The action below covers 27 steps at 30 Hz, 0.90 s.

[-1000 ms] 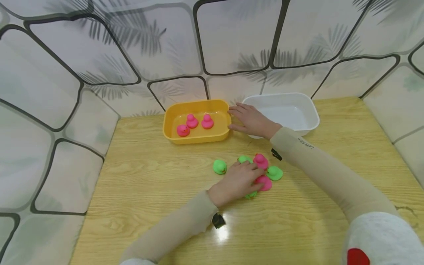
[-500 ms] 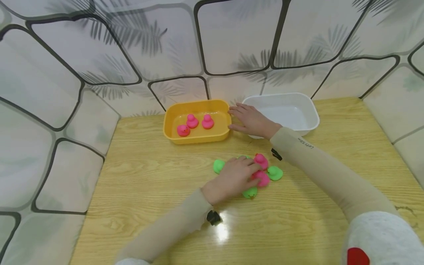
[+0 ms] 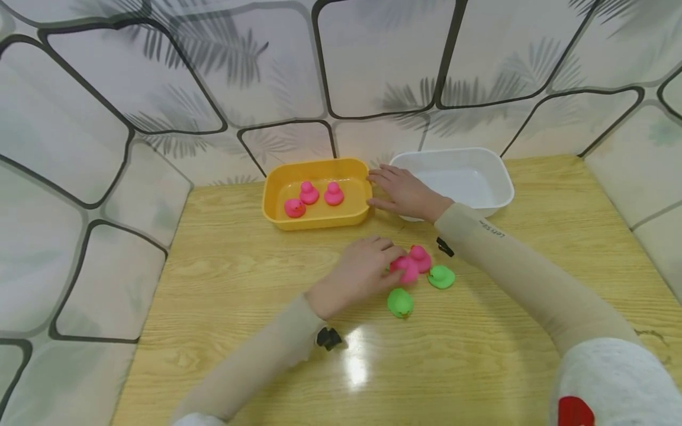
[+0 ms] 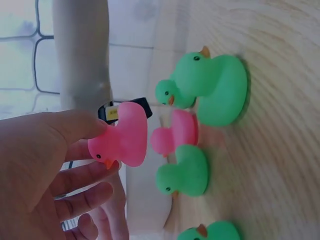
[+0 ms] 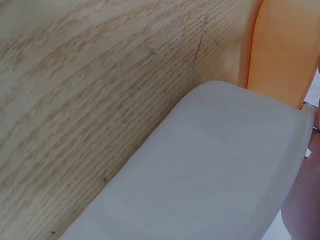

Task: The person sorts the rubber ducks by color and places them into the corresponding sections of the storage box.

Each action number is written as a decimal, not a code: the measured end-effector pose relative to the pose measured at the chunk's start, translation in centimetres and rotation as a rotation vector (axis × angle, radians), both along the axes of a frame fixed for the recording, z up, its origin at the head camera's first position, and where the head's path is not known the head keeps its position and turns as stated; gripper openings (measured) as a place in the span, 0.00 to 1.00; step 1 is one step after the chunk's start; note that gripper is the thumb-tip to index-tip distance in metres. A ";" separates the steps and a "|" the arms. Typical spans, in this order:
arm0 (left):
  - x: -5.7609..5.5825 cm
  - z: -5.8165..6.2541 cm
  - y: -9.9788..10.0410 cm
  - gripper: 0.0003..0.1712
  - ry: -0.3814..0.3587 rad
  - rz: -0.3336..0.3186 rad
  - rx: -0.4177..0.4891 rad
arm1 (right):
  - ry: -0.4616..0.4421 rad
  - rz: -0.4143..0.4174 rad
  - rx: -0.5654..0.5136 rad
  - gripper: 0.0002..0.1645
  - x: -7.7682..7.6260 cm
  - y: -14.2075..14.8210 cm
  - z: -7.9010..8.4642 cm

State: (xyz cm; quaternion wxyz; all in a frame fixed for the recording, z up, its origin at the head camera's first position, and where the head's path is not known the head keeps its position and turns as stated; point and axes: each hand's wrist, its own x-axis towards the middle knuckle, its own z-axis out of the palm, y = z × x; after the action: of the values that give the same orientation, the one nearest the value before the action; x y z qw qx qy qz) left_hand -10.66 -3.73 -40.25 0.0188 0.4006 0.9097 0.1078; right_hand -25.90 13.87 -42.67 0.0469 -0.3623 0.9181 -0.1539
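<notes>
My left hand [image 3: 358,272] pinches a pink rubber duck [image 4: 131,135] between thumb and fingers. In the left wrist view the duck is raised off the wooden table. Behind it stand another pink duck [image 4: 184,127] and several green ducks [image 4: 222,90]. The head view shows one green duck [image 3: 399,303] in front of the left hand and another green duck [image 3: 441,277] to the right; others are hidden under that hand. My right hand [image 3: 403,192], fingers extended, rests at the right rim of the yellow tub [image 3: 319,223].
Three pink ducks [image 3: 334,194] sit in the yellow tub. Right beside it, partly behind my right forearm, is a white tub [image 3: 458,177] with nothing seen inside. A patterned cloth wall [image 3: 383,59] closes off the back of the table [image 3: 229,266].
My left hand has drawn the pink duck up and leftward out of the cluster, uncovering the front green duck. The right hand has stayed at the yellow tub.
</notes>
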 end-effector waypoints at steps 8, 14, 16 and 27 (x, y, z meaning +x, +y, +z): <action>-0.9 1.1 -1.6 0.17 0.028 0.029 0.073 | -0.001 -0.006 0.007 0.40 0.0 0.1 0.0; -1.5 2.1 -3.0 0.16 0.049 0.068 0.123 | -0.008 -0.010 0.009 0.40 0.0 0.1 -0.1; -1.8 2.4 -3.5 0.16 0.076 0.082 0.127 | -0.004 -0.006 0.006 0.40 0.0 0.1 -0.1; -3.6 3.1 -6.3 0.16 0.140 0.166 0.149 | 0.008 0.007 -0.011 0.40 0.2 0.0 0.1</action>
State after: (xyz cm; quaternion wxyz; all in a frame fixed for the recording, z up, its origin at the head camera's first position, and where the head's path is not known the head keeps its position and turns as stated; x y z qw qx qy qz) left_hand -14.22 -10.01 -37.18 -0.0834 0.3308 0.9283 0.1481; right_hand -25.71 13.86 -42.52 0.0417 -0.3663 0.9161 -0.1576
